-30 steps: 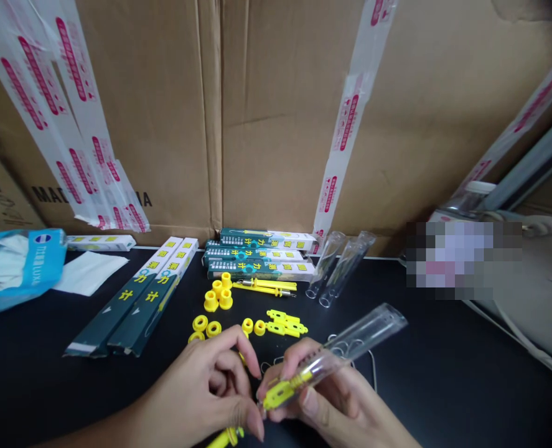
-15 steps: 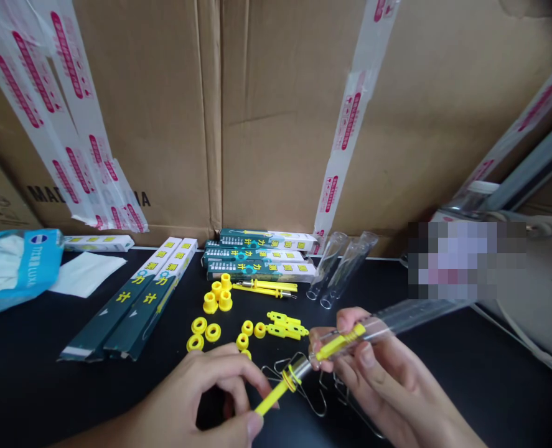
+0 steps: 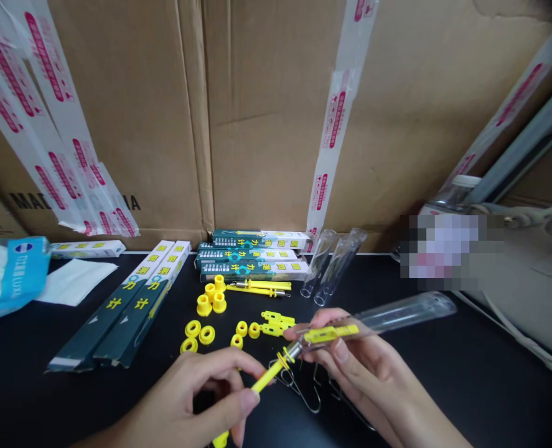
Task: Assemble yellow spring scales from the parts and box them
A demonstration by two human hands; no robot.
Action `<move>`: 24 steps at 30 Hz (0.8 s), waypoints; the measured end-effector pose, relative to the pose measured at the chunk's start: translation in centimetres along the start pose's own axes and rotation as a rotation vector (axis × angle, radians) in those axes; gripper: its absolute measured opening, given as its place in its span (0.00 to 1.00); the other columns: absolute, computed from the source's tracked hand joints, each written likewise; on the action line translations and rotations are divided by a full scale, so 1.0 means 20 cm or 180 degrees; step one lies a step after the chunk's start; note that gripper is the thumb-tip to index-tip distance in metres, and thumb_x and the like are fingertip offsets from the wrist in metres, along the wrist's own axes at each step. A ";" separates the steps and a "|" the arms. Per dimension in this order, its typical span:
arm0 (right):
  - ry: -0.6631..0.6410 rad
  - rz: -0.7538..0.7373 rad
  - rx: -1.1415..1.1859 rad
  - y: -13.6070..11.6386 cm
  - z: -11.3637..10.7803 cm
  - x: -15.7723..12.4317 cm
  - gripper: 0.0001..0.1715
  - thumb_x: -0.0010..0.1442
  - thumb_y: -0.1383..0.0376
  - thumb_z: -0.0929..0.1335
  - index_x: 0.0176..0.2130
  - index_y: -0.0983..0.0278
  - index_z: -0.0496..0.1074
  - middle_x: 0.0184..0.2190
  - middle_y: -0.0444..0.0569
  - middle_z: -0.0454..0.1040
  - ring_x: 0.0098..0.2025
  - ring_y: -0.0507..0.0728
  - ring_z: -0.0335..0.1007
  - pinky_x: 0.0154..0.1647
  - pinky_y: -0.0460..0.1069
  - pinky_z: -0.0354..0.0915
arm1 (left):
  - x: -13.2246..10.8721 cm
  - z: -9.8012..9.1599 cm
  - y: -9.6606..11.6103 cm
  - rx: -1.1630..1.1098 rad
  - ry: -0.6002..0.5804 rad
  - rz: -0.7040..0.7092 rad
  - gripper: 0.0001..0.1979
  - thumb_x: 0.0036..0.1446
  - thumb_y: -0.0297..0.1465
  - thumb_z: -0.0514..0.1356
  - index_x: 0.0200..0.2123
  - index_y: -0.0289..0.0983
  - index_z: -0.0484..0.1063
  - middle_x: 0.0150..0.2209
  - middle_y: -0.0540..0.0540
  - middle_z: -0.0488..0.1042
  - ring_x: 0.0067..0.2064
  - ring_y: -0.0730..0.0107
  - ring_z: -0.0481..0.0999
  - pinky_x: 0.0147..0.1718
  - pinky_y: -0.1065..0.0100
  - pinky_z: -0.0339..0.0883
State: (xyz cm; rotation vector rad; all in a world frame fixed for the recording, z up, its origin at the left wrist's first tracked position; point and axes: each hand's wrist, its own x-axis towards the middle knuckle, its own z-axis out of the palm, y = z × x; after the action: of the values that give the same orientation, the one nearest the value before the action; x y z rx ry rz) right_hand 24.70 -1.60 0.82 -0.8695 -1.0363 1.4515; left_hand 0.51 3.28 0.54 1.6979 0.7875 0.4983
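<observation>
Between thumb and fingers, my left hand [image 3: 205, 386] pinches a slim yellow rod [image 3: 267, 376]. A silvery metal spring [image 3: 294, 350] sits at the rod's upper end, by the mouth of a clear plastic tube [image 3: 406, 315]. My right hand [image 3: 369, 367] wraps round that tube, which tilts up to the right. Through its wall a flat yellow piece [image 3: 330, 334] shows near the mouth. Whether the spring joins this piece is hidden by the fingers. Bent metal wire hooks [image 3: 313, 407] lie under my hands. Flat yellow pieces [image 3: 276, 322] rest just behind them.
Yellow collars [image 3: 204, 305] and rings [image 3: 206, 335] lie on the black table, with two clear tubes [image 3: 338, 267] farther back. Printed boxes [image 3: 252, 269] are stacked before a big carton [image 3: 266, 124]. Two long boxes [image 3: 140, 311] and a tissue pack [image 3: 18, 274] lie left; a bottle [image 3: 462, 186] stands right.
The view has shifted slightly to the right. The flat yellow piece in the tube now shows its broad face, and the spring sits closer to the tube's mouth. Both hands keep their hold.
</observation>
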 end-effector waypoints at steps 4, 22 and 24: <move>-0.0128 0.0129 -0.0043 0.02 0.03 0.00 0.12 0.64 0.53 0.72 0.45 0.54 0.78 0.46 0.47 0.83 0.48 0.55 0.77 0.52 0.48 0.70 | 0.01 0.00 -0.01 -0.0004 0.0019 -0.0145 0.13 0.61 0.41 0.61 0.43 0.39 0.79 0.24 0.53 0.75 0.25 0.72 0.73 0.28 0.72 0.64; -0.0627 0.0397 0.0148 0.09 0.09 0.01 0.14 0.62 0.54 0.75 0.42 0.60 0.77 0.38 0.47 0.80 0.41 0.56 0.77 0.49 0.52 0.70 | 0.01 0.00 0.01 -0.0963 -0.0126 -0.0038 0.24 0.41 0.27 0.76 0.39 0.40 0.69 0.38 0.52 0.76 0.40 0.67 0.77 0.37 0.68 0.68; -0.0522 0.0327 0.0220 0.09 0.09 0.02 0.14 0.62 0.54 0.74 0.42 0.59 0.77 0.39 0.47 0.81 0.41 0.56 0.77 0.48 0.52 0.71 | 0.00 0.00 0.01 -0.1139 -0.0161 0.0006 0.24 0.43 0.22 0.74 0.42 0.40 0.68 0.42 0.51 0.75 0.44 0.66 0.76 0.41 0.66 0.69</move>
State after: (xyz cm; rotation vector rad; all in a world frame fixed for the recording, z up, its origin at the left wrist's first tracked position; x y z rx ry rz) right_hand 22.43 -1.52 -0.18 -0.7733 -1.0683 1.6578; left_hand 0.64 3.30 0.77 1.3739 0.6183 0.5593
